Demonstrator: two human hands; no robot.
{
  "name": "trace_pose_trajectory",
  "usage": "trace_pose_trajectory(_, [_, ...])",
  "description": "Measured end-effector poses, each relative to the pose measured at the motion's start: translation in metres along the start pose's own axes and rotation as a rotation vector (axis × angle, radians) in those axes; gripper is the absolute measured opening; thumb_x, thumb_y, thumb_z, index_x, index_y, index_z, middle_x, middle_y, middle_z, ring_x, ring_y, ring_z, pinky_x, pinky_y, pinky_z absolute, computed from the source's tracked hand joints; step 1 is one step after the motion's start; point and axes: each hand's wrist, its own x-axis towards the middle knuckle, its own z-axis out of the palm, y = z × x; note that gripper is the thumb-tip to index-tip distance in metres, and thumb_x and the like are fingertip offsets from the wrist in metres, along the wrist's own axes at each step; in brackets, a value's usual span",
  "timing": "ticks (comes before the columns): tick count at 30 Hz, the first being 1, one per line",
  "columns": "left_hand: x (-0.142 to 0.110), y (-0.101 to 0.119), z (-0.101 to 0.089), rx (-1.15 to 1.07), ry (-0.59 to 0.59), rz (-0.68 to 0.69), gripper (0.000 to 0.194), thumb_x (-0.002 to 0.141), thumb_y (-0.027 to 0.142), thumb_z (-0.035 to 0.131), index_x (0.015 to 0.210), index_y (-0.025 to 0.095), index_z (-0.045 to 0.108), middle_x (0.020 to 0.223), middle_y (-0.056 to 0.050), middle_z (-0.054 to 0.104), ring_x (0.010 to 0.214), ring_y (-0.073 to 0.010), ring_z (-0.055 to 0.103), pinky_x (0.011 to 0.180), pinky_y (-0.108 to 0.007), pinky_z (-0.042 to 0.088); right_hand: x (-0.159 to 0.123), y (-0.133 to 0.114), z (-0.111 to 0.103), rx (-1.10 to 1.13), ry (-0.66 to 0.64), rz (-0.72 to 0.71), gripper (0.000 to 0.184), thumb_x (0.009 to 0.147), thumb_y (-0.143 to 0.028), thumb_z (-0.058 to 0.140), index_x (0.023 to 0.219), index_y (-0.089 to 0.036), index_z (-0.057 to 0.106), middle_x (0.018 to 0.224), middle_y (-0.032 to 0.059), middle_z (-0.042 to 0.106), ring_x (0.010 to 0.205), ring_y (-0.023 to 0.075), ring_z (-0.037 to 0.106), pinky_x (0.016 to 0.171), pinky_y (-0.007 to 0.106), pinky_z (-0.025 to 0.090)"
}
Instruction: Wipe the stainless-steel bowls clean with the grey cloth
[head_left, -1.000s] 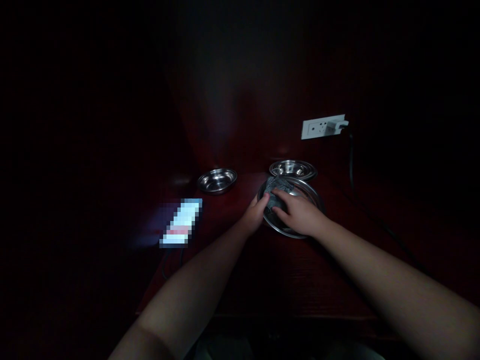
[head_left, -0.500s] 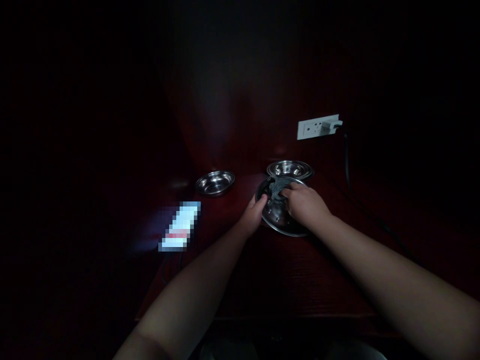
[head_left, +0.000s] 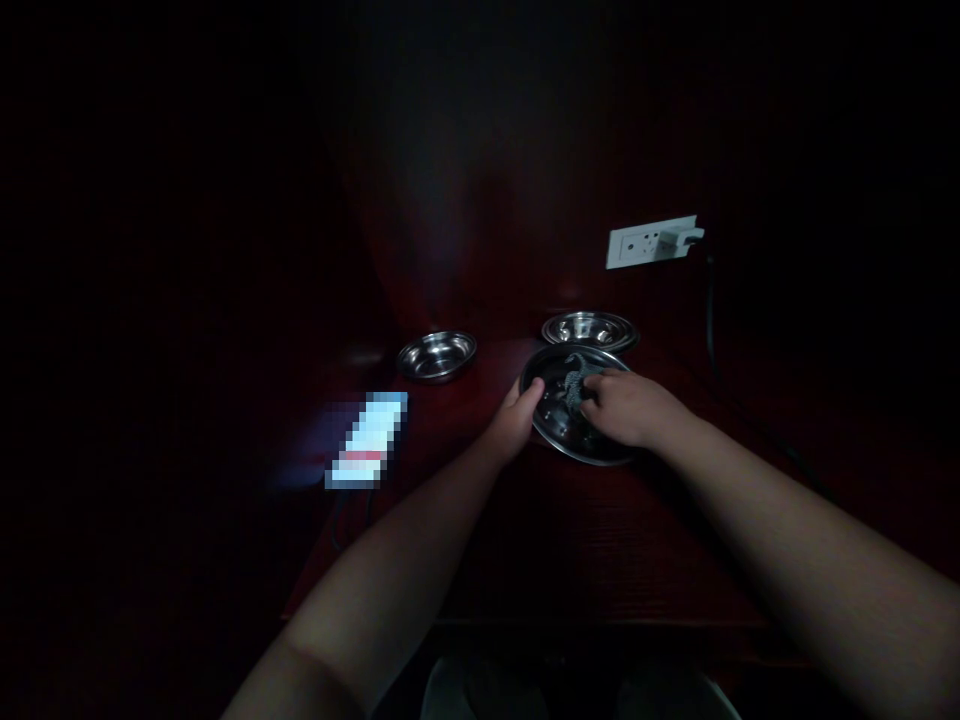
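A shiny steel plate lies on the dark red table in dim light. My left hand grips its left rim, thumb over the edge. Inside the plate my right hand is closed on a crumpled grey cloth, pressing it against the plate's far side. Only a dark strip of the cloth shows beyond my fingers.
Behind the plate sits a second steel dish, and a third steel dish stands to the left. A lit phone screen lies at the table's left. A white wall socket with a plug and black cable is at the back right.
My right hand has dragged the cloth from the plate's left part toward its far right side, bunching it smaller. The left hand has kept its hold on the rim.
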Motion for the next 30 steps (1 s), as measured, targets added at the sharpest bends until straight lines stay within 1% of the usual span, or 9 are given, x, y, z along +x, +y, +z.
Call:
trace_pose_trajectory(4, [0.001, 0.000, -0.001, 0.020, -0.020, 0.030, 0.040, 0.082, 0.037, 0.055, 0.120, 0.023, 0.053, 0.115, -0.005, 0.064, 0.107, -0.0219, 0.058, 0.094, -0.036, 0.043, -0.001, -0.003, 0.001, 0.065, -0.021, 0.011, 0.041, 0.084, -0.041, 0.031, 0.091, -0.015, 0.062, 0.094, 0.0134, 0.065, 0.084, 0.0244, 0.061, 0.071, 0.035, 0.042])
trace_pose_trajectory(6, [0.001, 0.000, -0.002, 0.013, -0.037, 0.050, 0.041, 0.081, 0.037, 0.056, 0.119, 0.023, 0.053, 0.116, -0.005, 0.063, 0.108, -0.0221, 0.057, 0.096, -0.037, 0.042, -0.002, -0.005, 0.002, 0.071, -0.009, 0.010, 0.042, 0.083, -0.047, 0.033, 0.089, -0.016, 0.062, 0.088, 0.0129, 0.065, 0.080, 0.0248, 0.061, 0.068, 0.035, 0.042])
trace_pose_trajectory(8, [0.002, -0.001, -0.002, -0.001, -0.040, 0.068, 0.041, 0.080, 0.036, 0.057, 0.119, 0.023, 0.054, 0.117, -0.005, 0.062, 0.110, -0.0223, 0.056, 0.098, -0.037, 0.040, -0.003, -0.007, 0.004, 0.071, 0.003, -0.016, 0.039, 0.081, -0.048, 0.039, 0.088, -0.016, 0.061, 0.084, 0.0120, 0.066, 0.077, 0.0247, 0.061, 0.065, 0.034, 0.041])
trace_pose_trajectory(10, [0.003, -0.002, -0.002, -0.009, -0.034, 0.077, 0.040, 0.079, 0.036, 0.058, 0.117, 0.022, 0.055, 0.119, -0.006, 0.061, 0.112, -0.0225, 0.054, 0.098, -0.036, 0.040, -0.004, -0.007, 0.005, 0.085, 0.001, -0.086, 0.032, 0.079, -0.043, 0.045, 0.088, -0.017, 0.060, 0.081, 0.0103, 0.066, 0.073, 0.0231, 0.061, 0.063, 0.033, 0.041])
trace_pose_trajectory(14, [0.002, -0.002, -0.002, -0.007, -0.038, 0.082, 0.039, 0.079, 0.036, 0.059, 0.114, 0.021, 0.056, 0.119, -0.006, 0.061, 0.113, -0.0230, 0.053, 0.098, -0.036, 0.039, -0.007, -0.009, 0.004, 0.172, -0.022, -0.290, 0.016, 0.077, -0.031, 0.049, 0.084, -0.019, 0.058, 0.079, 0.0062, 0.064, 0.066, 0.0176, 0.058, 0.060, 0.028, 0.039])
trace_pose_trajectory(18, [0.000, 0.000, -0.002, 0.017, -0.046, 0.100, 0.040, 0.079, 0.038, 0.058, 0.115, 0.020, 0.056, 0.117, -0.006, 0.061, 0.112, -0.0234, 0.053, 0.098, -0.036, 0.039, -0.011, -0.014, 0.005, 0.322, -0.007, -0.436, 0.011, 0.078, -0.022, 0.047, 0.084, -0.019, 0.056, 0.078, 0.0049, 0.063, 0.067, 0.0151, 0.056, 0.062, 0.026, 0.040])
trace_pose_trajectory(21, [0.000, 0.000, -0.003, 0.032, -0.054, 0.130, 0.042, 0.080, 0.040, 0.057, 0.116, 0.019, 0.056, 0.118, -0.007, 0.061, 0.113, -0.0232, 0.053, 0.098, -0.035, 0.038, -0.011, -0.016, 0.009, 0.431, 0.046, -0.486, 0.015, 0.078, -0.017, 0.047, 0.089, -0.018, 0.056, 0.080, 0.0045, 0.063, 0.070, 0.0150, 0.056, 0.065, 0.026, 0.041])
trace_pose_trajectory(25, [0.003, -0.003, -0.005, 0.015, -0.073, 0.120, 0.046, 0.079, 0.043, 0.057, 0.117, 0.018, 0.054, 0.118, -0.008, 0.060, 0.112, -0.0228, 0.053, 0.098, -0.035, 0.038, -0.008, -0.019, 0.014, 0.534, 0.172, -0.473, 0.016, 0.079, -0.016, 0.046, 0.092, -0.017, 0.056, 0.087, 0.0054, 0.063, 0.078, 0.0156, 0.057, 0.073, 0.028, 0.042])
trace_pose_trajectory(30, [0.007, -0.007, -0.008, -0.029, -0.080, 0.082, 0.049, 0.077, 0.046, 0.059, 0.119, 0.020, 0.052, 0.120, -0.007, 0.060, 0.113, -0.0221, 0.053, 0.099, -0.034, 0.037, -0.006, -0.021, 0.015, 0.500, 0.276, -0.428, 0.015, 0.080, -0.016, 0.047, 0.093, -0.018, 0.056, 0.089, 0.0050, 0.064, 0.081, 0.0168, 0.057, 0.075, 0.029, 0.042])
